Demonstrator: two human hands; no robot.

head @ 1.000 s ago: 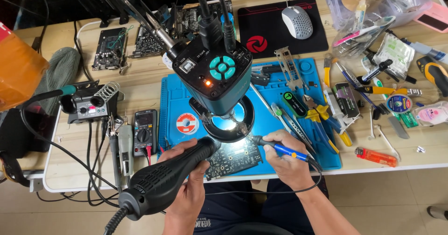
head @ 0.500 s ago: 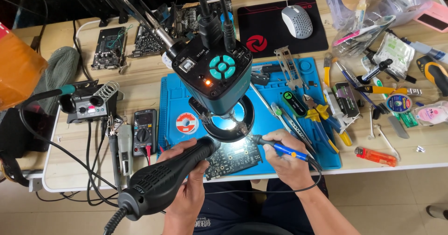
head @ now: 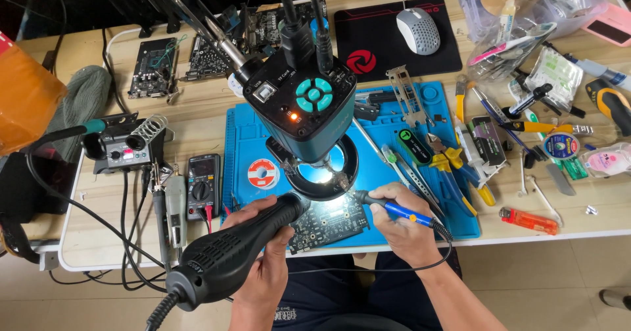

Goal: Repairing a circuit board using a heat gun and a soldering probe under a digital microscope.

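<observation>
I am watching the left hand (head: pixel 266 265) wrapping its fingers around the black hot-air handle (head: pixel 233 252), whose nozzle is pointing up and right toward the circuit board (head: pixel 328 222). The right hand (head: pixel 404 222) is pinching a blue-gripped soldering iron (head: pixel 394 209) between thumb and fingers, its tip reaching left under the lit ring light (head: pixel 325 170) of the microscope camera (head: pixel 299 111). The board is lying on the blue work mat (head: pixel 240 147), close to the near edge of the table (head: pixel 98 245), and both tools are meeting over its upper edge.

Room is tight here. The microscope head is hanging directly over the board, so I am seeing only a narrow gap between the ring light and the board. To the left, a multimeter (head: pixel 204 176) and trailing cables are sitting just beside the mat. To the right, tweezers (head: pixel 411 173), yellow-handled pliers (head: pixel 453 166) and an orange lighter (head: pixel 526 220) are crowding the mat's right edge. The iron's cord is looping off the table edge below the right wrist.
</observation>
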